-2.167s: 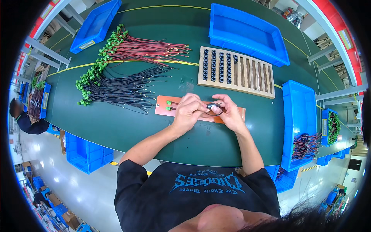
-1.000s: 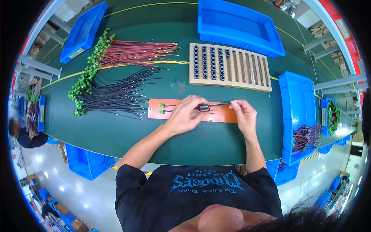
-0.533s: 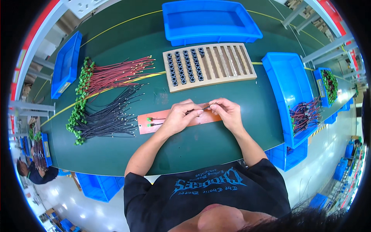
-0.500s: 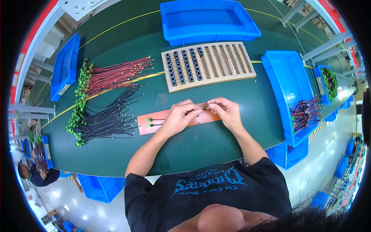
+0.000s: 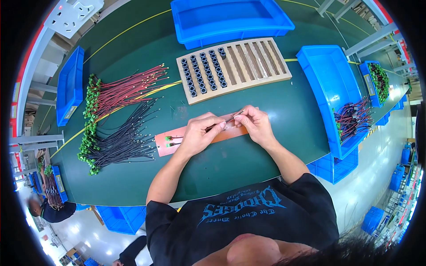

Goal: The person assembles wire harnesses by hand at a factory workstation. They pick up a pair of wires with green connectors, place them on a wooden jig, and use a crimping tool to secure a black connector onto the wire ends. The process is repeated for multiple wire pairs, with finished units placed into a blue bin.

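Observation:
An orange strip board [image 5: 162, 150] lies on the green table in front of me. Two small green connectors [image 5: 168, 138] sit at its left end, with a red and a dark wire running from them under my left hand. My left hand [image 5: 200, 133] is closed above the board, with a thin dark wire between thumb and fingers. Close by on the right, my right hand [image 5: 256, 126] pinches the thin wire [image 5: 231, 119] near its end. The fingers hide most of the wire, and whether a small part sits on its tip cannot be made out.
Left lie bundles of red wires [image 5: 133, 86] and black wires [image 5: 128, 137] with green connectors. Beyond my hands stands a wooden rack [image 5: 235, 86] partly filled with black cylinders. Blue bins stand at the back [image 5: 233, 33], left [image 5: 70, 86] and right [image 5: 328, 84], the right one holding wire assemblies.
The view has shifted slightly. My hands stay close together over the board, fingers a little rearranged around the wire. A person's dark-clothed limb has appeared at the lower left.

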A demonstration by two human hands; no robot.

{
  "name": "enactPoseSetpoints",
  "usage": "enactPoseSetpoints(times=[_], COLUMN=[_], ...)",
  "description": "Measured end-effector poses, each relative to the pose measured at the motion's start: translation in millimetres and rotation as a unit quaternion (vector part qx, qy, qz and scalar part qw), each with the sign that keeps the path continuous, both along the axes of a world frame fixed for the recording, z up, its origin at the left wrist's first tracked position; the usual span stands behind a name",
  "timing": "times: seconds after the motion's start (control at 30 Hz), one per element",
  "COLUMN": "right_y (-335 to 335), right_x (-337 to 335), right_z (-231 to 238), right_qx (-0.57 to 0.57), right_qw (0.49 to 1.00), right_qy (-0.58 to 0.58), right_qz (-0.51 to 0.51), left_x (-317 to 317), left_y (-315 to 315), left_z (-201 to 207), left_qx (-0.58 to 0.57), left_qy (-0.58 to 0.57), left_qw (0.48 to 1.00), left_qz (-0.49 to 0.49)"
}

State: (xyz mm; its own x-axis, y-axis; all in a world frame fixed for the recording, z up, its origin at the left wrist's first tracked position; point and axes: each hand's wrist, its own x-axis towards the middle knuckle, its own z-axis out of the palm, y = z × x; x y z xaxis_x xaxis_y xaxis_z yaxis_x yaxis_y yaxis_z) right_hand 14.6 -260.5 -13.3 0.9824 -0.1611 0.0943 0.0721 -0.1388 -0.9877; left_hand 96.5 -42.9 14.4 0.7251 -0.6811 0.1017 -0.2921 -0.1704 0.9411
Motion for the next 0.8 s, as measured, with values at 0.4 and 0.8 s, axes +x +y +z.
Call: enactPoseSetpoints(times=[0.4,0.8], right_y=[4.7,6.9], right_x=[-1.2,-2.6], right_z=[10.0,6.2], right_qx=[0.05,0.078], right_qw=[0.999,0.996], right_qy=[0.014,0.048], right_qz=[0.012,0.0], left_x=[2.7,10.2], left_y=[-3.6,3.9], left_z=[0.3,-4.0], left_qx=[-0.019,-0.023], left_qy=[0.037,0.023], left_qw=[0.999,0.999], left_qz=[-0.011,-0.044])
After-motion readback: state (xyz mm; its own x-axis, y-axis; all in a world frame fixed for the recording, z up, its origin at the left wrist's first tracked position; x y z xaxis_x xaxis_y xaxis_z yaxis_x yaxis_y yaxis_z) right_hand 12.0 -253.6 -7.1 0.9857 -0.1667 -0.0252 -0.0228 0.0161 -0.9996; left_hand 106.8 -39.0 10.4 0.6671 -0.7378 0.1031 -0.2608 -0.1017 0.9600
